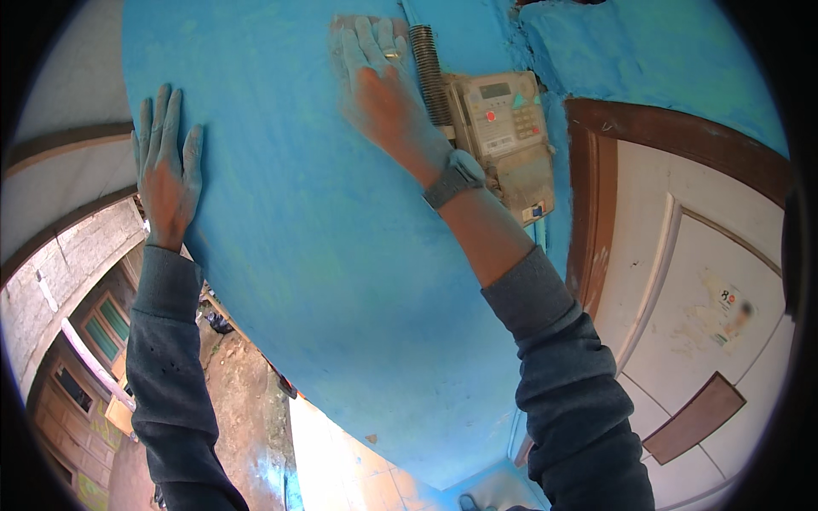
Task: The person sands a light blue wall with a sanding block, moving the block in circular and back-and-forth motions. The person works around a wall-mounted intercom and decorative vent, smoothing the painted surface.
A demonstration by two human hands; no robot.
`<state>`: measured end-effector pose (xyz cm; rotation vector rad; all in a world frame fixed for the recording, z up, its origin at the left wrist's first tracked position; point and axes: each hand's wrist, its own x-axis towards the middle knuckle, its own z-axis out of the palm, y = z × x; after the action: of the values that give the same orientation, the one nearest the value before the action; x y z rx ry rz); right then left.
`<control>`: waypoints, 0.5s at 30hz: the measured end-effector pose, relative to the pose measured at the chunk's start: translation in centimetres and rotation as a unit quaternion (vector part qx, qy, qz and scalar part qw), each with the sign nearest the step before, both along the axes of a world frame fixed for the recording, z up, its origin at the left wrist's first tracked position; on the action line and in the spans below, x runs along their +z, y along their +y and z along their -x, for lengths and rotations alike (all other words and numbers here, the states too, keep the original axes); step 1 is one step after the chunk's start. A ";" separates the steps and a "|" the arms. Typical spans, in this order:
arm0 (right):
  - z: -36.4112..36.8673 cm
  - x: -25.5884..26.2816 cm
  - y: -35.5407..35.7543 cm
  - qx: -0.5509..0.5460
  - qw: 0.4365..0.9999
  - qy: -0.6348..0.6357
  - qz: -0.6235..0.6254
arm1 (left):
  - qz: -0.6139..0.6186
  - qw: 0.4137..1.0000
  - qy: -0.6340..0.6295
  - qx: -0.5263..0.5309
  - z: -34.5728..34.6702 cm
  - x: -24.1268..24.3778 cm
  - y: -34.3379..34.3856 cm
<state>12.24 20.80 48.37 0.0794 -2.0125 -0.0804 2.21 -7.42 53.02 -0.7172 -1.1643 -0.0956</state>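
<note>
My right hand [382,83], dusted pale blue, presses a sheet of brownish sandpaper or similar thin abrasive [337,39] flat against the blue painted wall [300,255], high up beside a ribbed conduit [429,73]. A dusty ring and a wristwatch [455,180] are on that hand and wrist. My left hand [167,160] lies with fingers spread on the left edge of the same wall and holds nothing. Pale blue dust covers its fingers too.
Just right of my right wrist an electricity meter [501,115] is mounted on the wall. A brown door frame [591,211] and a white door [690,255] stand farther right. At lower left are an unpaved yard [239,396] and wooden doors [73,409]. Pale floor tiles [358,460] lie below.
</note>
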 end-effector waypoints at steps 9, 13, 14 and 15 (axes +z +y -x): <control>-0.4 1.8 -0.1 0.029 0.978 0.206 -0.017 | -0.019 1.000 -0.001 -0.007 0.0 -0.2 0.7; 0.1 1.7 -0.9 0.002 0.987 0.161 -0.003 | -0.013 1.000 -0.006 -0.009 -0.2 -0.3 0.5; 0.4 0.0 -1.5 0.005 0.975 0.221 -0.029 | -0.016 1.000 0.002 0.007 -0.7 0.1 -0.1; 1.2 -2.5 -1.7 0.003 0.961 0.271 -0.057 | -0.020 1.000 0.001 0.015 -0.1 -0.4 -0.1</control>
<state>11.06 19.07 45.88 0.1216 -1.4575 -0.1935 2.34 -7.51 52.61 -0.6642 -1.1686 -0.0925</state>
